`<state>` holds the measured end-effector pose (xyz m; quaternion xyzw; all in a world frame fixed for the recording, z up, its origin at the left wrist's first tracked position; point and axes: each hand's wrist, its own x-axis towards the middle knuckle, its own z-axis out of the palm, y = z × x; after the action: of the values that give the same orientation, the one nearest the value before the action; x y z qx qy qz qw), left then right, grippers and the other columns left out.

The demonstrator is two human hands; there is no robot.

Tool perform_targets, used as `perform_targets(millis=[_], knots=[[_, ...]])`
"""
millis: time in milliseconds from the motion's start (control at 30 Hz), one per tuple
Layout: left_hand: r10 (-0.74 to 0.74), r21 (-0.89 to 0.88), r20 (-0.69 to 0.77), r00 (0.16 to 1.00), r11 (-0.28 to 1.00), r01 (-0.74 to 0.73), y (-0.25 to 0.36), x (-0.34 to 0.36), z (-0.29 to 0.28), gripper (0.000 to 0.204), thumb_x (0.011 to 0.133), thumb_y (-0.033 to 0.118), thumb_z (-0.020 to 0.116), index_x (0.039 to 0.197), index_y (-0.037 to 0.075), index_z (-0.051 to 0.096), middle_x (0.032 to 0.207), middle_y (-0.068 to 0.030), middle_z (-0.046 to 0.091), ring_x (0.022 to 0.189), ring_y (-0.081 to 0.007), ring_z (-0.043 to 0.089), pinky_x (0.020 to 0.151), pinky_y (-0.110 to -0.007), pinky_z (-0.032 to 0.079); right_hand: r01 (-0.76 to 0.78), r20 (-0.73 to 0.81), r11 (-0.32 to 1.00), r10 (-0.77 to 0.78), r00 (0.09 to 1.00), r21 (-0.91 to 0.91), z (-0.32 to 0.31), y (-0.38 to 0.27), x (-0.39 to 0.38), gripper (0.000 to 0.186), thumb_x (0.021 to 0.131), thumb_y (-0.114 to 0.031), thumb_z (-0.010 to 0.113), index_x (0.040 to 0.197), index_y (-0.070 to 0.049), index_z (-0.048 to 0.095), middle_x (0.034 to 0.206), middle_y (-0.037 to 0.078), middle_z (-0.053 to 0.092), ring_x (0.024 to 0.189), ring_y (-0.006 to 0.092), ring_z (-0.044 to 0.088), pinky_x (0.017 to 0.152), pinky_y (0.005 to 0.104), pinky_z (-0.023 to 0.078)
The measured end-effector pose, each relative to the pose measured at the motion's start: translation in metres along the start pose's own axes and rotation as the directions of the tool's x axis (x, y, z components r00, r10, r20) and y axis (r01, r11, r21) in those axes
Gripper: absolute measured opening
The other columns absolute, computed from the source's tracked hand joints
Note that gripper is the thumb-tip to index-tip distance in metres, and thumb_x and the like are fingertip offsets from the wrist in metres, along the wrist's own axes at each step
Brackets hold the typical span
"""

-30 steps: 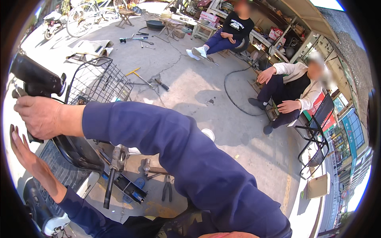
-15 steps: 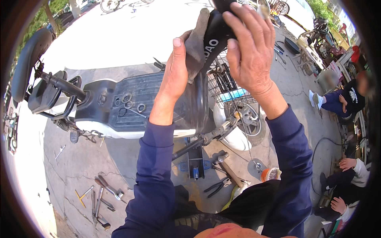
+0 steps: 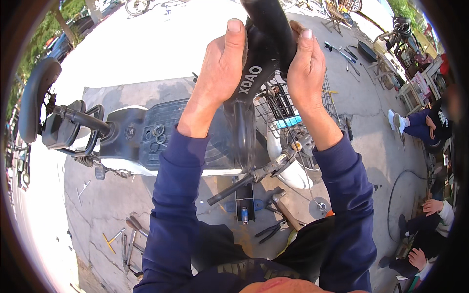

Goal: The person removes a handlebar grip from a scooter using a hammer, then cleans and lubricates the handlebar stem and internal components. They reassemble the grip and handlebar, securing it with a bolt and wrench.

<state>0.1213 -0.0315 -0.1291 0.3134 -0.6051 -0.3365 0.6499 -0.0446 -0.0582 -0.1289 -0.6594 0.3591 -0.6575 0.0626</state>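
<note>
My left hand is closed against the left side of the black front column of an electric scooter, thumb up, its other fingers mostly hidden. A thin brownish edge, perhaps the grey cloth, shows beside that palm. My right hand wraps the column's right side, thumb pointing up, fingertips behind it. Beneath the hands, the handlebar sticks out toward me. A wire basket and the front wheel lie right of the column. Several metal rings rest on the black footboard.
The seat rises at the left. On the concrete near me lie a hammer, pliers, a yellow T-handle wrench and other tools. Two people sit along the right, one with visible hands. More tools lie beyond the basket.
My right hand has come down from the column's top to its right side and gripped it. My left hand has turned, hiding most of the grey cloth. The view has shifted slightly.
</note>
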Motion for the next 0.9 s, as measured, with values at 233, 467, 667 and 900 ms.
perform_targets(millis=[233,467,667,900], knots=[[-0.116,-0.017,-0.030,0.993,0.993,0.115,-0.043,-0.054,-0.014,0.078,0.110,0.060,0.031,0.137,-0.008,0.056,0.117,-0.0063,0.067,0.107,-0.0109,0.059,0.093,-0.024,0.046,-0.085,-0.030,0.995,0.087,0.996,0.055,0.002,-0.011,0.001,0.057,0.112,-0.041,0.035,0.129,0.008,0.061,0.119,0.024,0.073,0.109,0.0349,0.071,0.098,0.0405,0.052],[-0.034,-0.199,-0.113,0.993,0.980,0.011,0.039,0.019,0.030,0.089,0.104,0.074,0.022,0.125,-0.005,0.058,0.116,-0.0136,0.068,0.102,-0.0234,0.065,0.088,-0.037,0.050,-0.093,0.013,0.995,0.093,0.996,0.023,0.001,-0.011,-0.002,0.053,0.113,-0.035,0.036,0.130,0.009,0.059,0.117,0.026,0.072,0.109,0.0388,0.070,0.096,0.0426,0.053],[0.231,0.633,-0.113,0.966,0.767,-0.109,-0.002,-0.034,0.021,0.055,0.103,0.044,0.063,0.121,-0.007,0.058,0.092,-0.0233,0.071,0.081,-0.0419,0.070,0.073,-0.045,0.053,-0.136,-0.009,0.988,0.137,0.991,0.078,-0.004,-0.008,-0.005,0.053,0.112,-0.037,0.037,0.132,0.007,0.058,0.118,0.026,0.072,0.108,0.0400,0.070,0.095,0.0452,0.053],[-0.048,-0.385,-0.488,0.871,0.908,-0.166,0.032,-0.001,-0.006,0.067,0.111,0.055,0.034,0.133,-0.004,0.057,0.115,-0.0127,0.070,0.105,-0.0230,0.067,0.091,-0.034,0.053,-0.192,0.039,0.981,0.191,0.981,0.019,0.002,-0.017,-0.009,0.052,0.112,-0.036,0.038,0.134,0.007,0.056,0.112,0.030,0.071,0.106,0.0447,0.069,0.095,0.0464,0.052]])
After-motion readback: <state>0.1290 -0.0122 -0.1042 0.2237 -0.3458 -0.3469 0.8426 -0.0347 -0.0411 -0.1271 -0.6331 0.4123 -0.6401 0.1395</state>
